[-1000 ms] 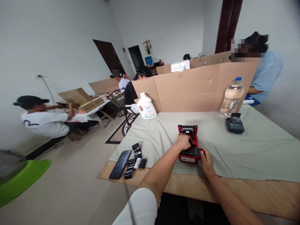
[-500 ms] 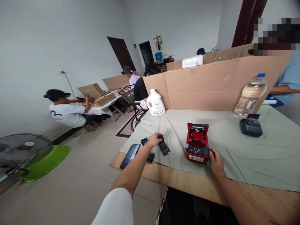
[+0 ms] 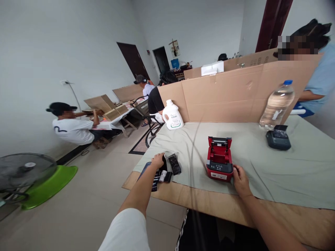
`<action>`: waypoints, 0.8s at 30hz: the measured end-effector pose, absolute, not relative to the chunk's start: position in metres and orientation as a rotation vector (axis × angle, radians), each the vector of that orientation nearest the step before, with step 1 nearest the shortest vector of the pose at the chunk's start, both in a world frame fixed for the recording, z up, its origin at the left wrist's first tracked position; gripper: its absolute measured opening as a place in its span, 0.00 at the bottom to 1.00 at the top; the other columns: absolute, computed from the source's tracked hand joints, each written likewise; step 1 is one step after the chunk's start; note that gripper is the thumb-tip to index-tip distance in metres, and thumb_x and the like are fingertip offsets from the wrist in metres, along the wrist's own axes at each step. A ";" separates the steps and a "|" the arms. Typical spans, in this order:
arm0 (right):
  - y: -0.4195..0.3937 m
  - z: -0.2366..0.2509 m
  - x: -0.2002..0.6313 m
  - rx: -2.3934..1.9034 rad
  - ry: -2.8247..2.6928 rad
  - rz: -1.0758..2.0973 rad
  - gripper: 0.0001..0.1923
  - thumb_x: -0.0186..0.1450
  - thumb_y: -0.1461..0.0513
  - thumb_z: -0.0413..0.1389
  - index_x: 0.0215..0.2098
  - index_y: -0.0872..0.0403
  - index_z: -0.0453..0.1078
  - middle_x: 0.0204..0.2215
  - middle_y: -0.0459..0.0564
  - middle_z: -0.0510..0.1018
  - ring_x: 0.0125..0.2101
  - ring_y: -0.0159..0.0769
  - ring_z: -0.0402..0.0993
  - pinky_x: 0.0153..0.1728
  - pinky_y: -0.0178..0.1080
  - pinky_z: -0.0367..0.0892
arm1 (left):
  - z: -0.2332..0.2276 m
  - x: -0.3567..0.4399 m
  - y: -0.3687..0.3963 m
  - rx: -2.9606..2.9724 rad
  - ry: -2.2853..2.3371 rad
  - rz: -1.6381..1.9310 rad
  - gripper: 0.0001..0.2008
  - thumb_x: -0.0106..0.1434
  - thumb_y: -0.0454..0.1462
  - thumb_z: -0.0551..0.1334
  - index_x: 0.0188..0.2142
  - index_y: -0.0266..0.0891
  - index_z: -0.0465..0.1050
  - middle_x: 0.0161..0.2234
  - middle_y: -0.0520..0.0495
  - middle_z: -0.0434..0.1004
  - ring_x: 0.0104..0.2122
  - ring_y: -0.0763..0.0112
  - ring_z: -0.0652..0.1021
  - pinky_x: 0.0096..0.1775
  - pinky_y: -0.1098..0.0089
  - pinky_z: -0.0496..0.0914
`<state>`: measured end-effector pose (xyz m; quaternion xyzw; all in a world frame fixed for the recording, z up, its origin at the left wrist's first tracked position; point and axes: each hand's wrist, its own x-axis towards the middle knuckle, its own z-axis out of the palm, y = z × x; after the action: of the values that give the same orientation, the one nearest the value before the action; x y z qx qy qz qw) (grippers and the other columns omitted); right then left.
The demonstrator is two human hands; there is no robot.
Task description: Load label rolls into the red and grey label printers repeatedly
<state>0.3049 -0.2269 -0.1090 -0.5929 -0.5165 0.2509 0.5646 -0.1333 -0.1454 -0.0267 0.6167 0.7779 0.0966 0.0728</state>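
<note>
**Ana:** Printer first, the red one (image 3: 219, 159): it sits on the grey cloth (image 3: 274, 167) that covers the table (image 3: 261, 212), near the front edge, with its lid tipped up and the roll bay showing. It has not shifted in the last second

**Ben:** And the right hand (image 3: 240, 178)?

**Ana:** Resting against the printer's near right corner, fingers curled loosely on the casing, steadying it rather than clamping. That has stayed as it was

**Ben:** So the change is on the left

**Ana:** Yes. A second ago the left hand (image 3: 157, 161) was inside the open printer; half a second ago it had swung out to the pile of black label rolls (image 3: 164, 170) carrying one. Now it is down on that pile, at the cloth's left corner, fingers bent over a roll. Whether they pinch it or only touch it, I cannot tell

**Ben:** And the loose roll beside it?

**Ana:** One black roll (image 3: 174, 164) lies just right of the hand, apart from the fingers. The phone is mostly hidden under the forearm

**Ben:** Meaning?

**Ana:** My reading: the bay looks empty and the hand is among the rolls
</note>
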 end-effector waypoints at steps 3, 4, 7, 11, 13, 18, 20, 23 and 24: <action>-0.226 -0.110 0.305 -1.381 -1.215 0.589 0.23 0.63 0.46 0.47 0.42 0.54 0.70 0.39 0.55 0.77 0.41 0.44 0.72 0.44 0.47 0.66 | -0.026 -0.132 -0.153 1.783 2.345 0.351 0.27 0.47 0.28 0.59 0.49 0.37 0.69 0.50 0.36 0.72 0.51 0.55 0.71 0.50 0.62 0.63; -0.226 -0.110 0.305 -1.378 -1.215 0.588 0.24 0.63 0.45 0.47 0.42 0.54 0.70 0.39 0.55 0.77 0.40 0.44 0.72 0.44 0.47 0.66 | -0.023 -0.130 -0.154 1.768 2.347 0.391 0.27 0.48 0.28 0.59 0.50 0.37 0.69 0.51 0.36 0.71 0.52 0.55 0.70 0.50 0.64 0.63; -0.227 -0.108 0.304 -1.375 -1.216 0.584 0.24 0.63 0.45 0.46 0.41 0.54 0.70 0.39 0.55 0.77 0.40 0.44 0.72 0.44 0.47 0.66 | -0.002 -0.123 -0.158 1.726 2.335 0.525 0.27 0.50 0.30 0.57 0.52 0.36 0.66 0.51 0.36 0.70 0.52 0.55 0.70 0.51 0.62 0.64; -0.228 -0.107 0.303 -1.368 -1.221 0.585 0.23 0.64 0.46 0.46 0.41 0.54 0.69 0.39 0.55 0.77 0.40 0.44 0.72 0.44 0.47 0.67 | 0.046 -0.099 -0.177 1.711 1.973 0.582 0.24 0.51 0.34 0.58 0.50 0.40 0.68 0.42 0.45 0.76 0.42 0.59 0.76 0.41 0.64 0.71; -0.229 -0.107 0.302 -1.363 -1.223 0.590 0.22 0.65 0.47 0.46 0.41 0.53 0.69 0.39 0.55 0.77 0.40 0.44 0.72 0.44 0.46 0.67 | 0.071 -0.076 -0.196 1.603 1.415 0.452 0.26 0.47 0.35 0.63 0.48 0.40 0.71 0.42 0.44 0.77 0.41 0.57 0.76 0.38 0.63 0.72; -0.228 -0.107 0.301 -1.359 -1.220 0.590 0.19 0.65 0.49 0.46 0.41 0.53 0.68 0.39 0.54 0.76 0.41 0.43 0.71 0.44 0.46 0.66 | 0.099 0.013 -0.217 1.649 0.697 0.078 0.25 0.49 0.36 0.67 0.49 0.41 0.72 0.46 0.44 0.75 0.45 0.58 0.74 0.45 0.64 0.69; -0.228 -0.106 0.301 -1.353 -1.217 0.586 0.18 0.65 0.49 0.47 0.41 0.53 0.68 0.38 0.54 0.76 0.41 0.43 0.71 0.45 0.46 0.66 | 0.091 0.051 -0.204 1.763 0.656 0.171 0.22 0.53 0.35 0.64 0.49 0.39 0.71 0.44 0.44 0.76 0.43 0.60 0.75 0.44 0.65 0.68; -0.228 -0.103 0.301 -1.349 -1.208 0.595 0.19 0.65 0.49 0.47 0.40 0.54 0.69 0.37 0.54 0.77 0.40 0.43 0.72 0.44 0.46 0.67 | 0.069 0.102 -0.172 2.049 0.783 0.395 0.21 0.52 0.32 0.62 0.48 0.38 0.70 0.44 0.44 0.76 0.44 0.61 0.75 0.46 0.66 0.68; -0.229 -0.103 0.301 -1.345 -1.202 0.604 0.19 0.65 0.49 0.47 0.40 0.54 0.69 0.37 0.54 0.77 0.40 0.43 0.72 0.44 0.46 0.67 | 0.062 0.117 -0.161 2.171 0.874 0.392 0.22 0.52 0.32 0.62 0.48 0.38 0.70 0.45 0.44 0.76 0.45 0.60 0.75 0.47 0.66 0.68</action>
<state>0.3009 -0.2286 -0.1030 -0.5756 -0.5145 0.2583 0.5807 0.1172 -0.1613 0.0621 0.8481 0.3416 0.1533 0.3748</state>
